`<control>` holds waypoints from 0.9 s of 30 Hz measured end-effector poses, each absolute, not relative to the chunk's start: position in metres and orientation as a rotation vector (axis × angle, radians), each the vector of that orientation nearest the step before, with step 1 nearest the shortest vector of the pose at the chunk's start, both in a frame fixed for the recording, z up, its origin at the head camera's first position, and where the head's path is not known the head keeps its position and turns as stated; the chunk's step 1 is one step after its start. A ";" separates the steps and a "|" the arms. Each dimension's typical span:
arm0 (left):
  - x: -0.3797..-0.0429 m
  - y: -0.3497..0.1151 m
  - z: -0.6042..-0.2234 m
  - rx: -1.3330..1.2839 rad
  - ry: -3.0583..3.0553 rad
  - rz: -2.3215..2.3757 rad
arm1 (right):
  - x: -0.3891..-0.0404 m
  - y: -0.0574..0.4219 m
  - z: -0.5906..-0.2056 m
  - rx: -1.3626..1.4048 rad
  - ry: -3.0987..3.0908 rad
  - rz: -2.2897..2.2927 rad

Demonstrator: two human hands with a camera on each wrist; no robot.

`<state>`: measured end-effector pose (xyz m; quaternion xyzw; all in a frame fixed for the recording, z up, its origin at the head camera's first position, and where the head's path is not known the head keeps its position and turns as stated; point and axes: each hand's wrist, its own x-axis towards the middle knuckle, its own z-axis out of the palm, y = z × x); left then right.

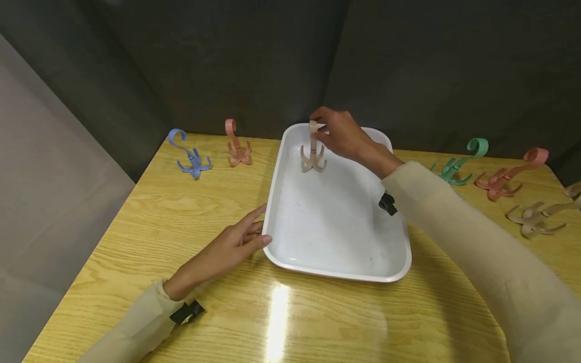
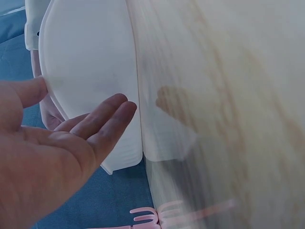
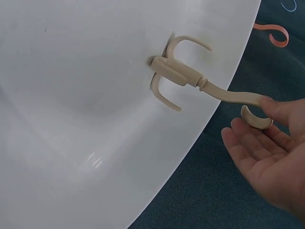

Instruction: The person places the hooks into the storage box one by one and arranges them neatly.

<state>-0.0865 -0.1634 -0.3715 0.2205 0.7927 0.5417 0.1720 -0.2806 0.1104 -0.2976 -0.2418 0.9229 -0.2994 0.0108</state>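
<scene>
My right hand (image 1: 342,135) pinches the curled top of a beige four-pronged hook hanger (image 1: 313,160). Its prongs point down at the floor of a white tray (image 1: 336,217), near the far left corner. In the right wrist view, the thumb presses on the hanger's stem (image 3: 233,97) while the fingers lie beneath its curl. At the tray's left side, my left hand (image 1: 233,247) has its fingers extended along the outer wall and its thumb at the rim. The left wrist view has those fingers (image 2: 102,119) loosely straight beside the tray wall (image 2: 95,57).
Left of the tray stand a blue hook hanger (image 1: 194,162) and a pink one (image 1: 238,151). On the right, a green hanger (image 1: 454,170), a red one (image 1: 499,182) and beige ones (image 1: 533,221) lie on the wooden table (image 1: 218,322). A dark curtain (image 1: 254,60) hangs behind.
</scene>
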 end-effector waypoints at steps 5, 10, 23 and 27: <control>-0.087 -0.163 -0.371 0.633 2.253 1.535 | -0.280 0.110 -0.295 -0.757 2.869 -0.925; -0.086 -0.164 -0.371 0.631 2.252 1.535 | -0.279 0.111 -0.295 -0.750 2.861 -0.914; -0.086 -0.164 -0.373 0.618 2.258 1.534 | -0.278 0.112 -0.295 -0.766 2.829 -0.899; -0.086 -0.164 -0.373 0.635 2.260 1.534 | -0.278 0.112 -0.296 -0.762 2.823 -0.902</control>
